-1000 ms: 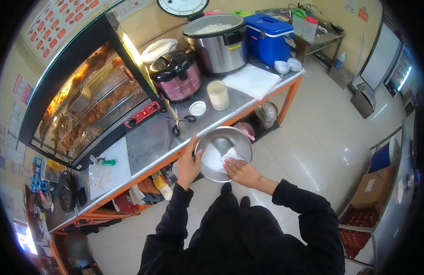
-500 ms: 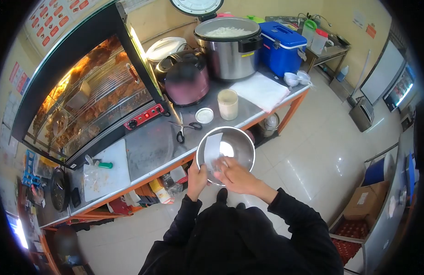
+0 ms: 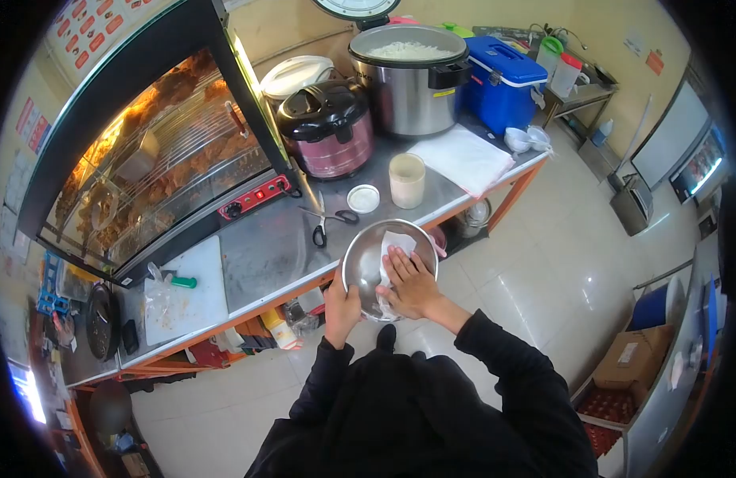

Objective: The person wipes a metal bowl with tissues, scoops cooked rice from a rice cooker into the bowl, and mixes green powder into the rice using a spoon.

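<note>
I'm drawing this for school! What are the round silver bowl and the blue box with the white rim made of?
The round silver bowl looks like polished metal, maybe stainless steel: grey with bright reflections. The blue box seems smooth, hard plastic: even colour, chunky moulded shape.

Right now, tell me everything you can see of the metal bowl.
The bowl is round, shiny and silver-grey, apparently stainless steel, with a bright rim. Its open mouth faces the camera. The left hand grips its near left edge, while the right hand, fingers spread, presses a white sheet against its inside. In view it overlaps the table's front edge; whether they touch is unclear.
</note>
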### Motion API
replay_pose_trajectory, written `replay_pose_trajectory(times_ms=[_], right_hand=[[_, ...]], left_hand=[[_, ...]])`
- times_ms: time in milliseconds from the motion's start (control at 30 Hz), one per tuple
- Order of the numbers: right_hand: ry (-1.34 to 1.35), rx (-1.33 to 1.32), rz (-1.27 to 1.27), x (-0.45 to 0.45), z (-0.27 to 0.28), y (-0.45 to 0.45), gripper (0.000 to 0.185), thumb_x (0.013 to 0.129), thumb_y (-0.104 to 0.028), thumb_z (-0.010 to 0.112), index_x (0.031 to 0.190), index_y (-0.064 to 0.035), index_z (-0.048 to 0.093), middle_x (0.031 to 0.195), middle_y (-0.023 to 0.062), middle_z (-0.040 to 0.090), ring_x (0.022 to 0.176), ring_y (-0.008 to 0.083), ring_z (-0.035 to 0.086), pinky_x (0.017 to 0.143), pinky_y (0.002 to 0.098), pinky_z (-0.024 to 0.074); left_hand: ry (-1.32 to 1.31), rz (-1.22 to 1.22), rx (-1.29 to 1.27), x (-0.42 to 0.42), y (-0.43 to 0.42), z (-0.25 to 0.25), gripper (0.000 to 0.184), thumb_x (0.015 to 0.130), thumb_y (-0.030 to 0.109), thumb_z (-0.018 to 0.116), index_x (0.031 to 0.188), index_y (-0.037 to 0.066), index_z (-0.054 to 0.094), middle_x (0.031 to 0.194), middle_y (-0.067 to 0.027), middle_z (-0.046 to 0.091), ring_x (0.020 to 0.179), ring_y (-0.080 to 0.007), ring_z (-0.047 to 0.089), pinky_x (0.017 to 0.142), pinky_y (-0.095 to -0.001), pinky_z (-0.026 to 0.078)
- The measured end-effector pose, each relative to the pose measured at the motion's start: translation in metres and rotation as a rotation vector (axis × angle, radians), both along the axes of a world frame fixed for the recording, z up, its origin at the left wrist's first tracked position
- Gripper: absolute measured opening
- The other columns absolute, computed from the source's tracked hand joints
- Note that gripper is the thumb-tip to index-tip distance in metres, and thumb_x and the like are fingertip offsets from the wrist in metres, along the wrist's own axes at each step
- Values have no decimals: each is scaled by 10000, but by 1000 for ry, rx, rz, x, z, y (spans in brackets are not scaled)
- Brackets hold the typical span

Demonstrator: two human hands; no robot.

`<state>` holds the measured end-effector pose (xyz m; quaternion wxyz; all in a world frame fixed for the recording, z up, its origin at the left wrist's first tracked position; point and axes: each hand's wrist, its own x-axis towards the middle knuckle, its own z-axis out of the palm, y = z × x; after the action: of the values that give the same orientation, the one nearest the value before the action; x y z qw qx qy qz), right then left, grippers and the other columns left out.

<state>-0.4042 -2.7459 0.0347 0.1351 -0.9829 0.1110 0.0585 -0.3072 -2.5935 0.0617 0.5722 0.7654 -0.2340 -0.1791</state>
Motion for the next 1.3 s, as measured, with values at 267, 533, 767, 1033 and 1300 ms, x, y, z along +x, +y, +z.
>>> replay_pose_trajectory(times_ms=[267,533,767,1033,1300], right_hand=[[163,276,58,-1,31,29,793,1021,-560,166,1517,59,186,1597,255,145,1508,345,79,1212,461,86],[-149,259,249,11,15,2,684,1039,-477,193,1538,-10,185,1598,153,238,1501,293,146,1214,465,117],[-322,105,39,17,-4,7,666,1022,-399,344,1514,29,208,1551,249,277,1459,362,251,1191,479,198],[-197,12,-30,9,8,16,665,1012,-399,378,1440,107,328,1552,301,228,1456,416,229,1184,465,222],[-257,443,146,28,9,30,710,1040,-447,255,1513,74,160,1595,268,120,1490,398,102,1212,437,136]], left_hand=[[-60,57,-60,17,3,-26,484,859,-12,427,1335,-2,518,860,-141,654,636,-202,633,582,-353,508],[-11,-19,-3,11,8,-5,418,877,3,451,1282,-5,551,883,-151,656,777,-202,653,686,-349,505],[-203,107,-61,7,10,-31,402,880,-3,462,1272,-25,547,1019,-206,672,939,-330,653,862,-390,485],[-144,116,-78,4,13,-25,432,862,-18,461,1285,-23,544,1006,-195,677,924,-288,664,835,-368,495],[-81,91,-37,1,6,-12,383,875,-18,463,1242,-40,568,1015,-163,675,940,-203,629,845,-344,486]])
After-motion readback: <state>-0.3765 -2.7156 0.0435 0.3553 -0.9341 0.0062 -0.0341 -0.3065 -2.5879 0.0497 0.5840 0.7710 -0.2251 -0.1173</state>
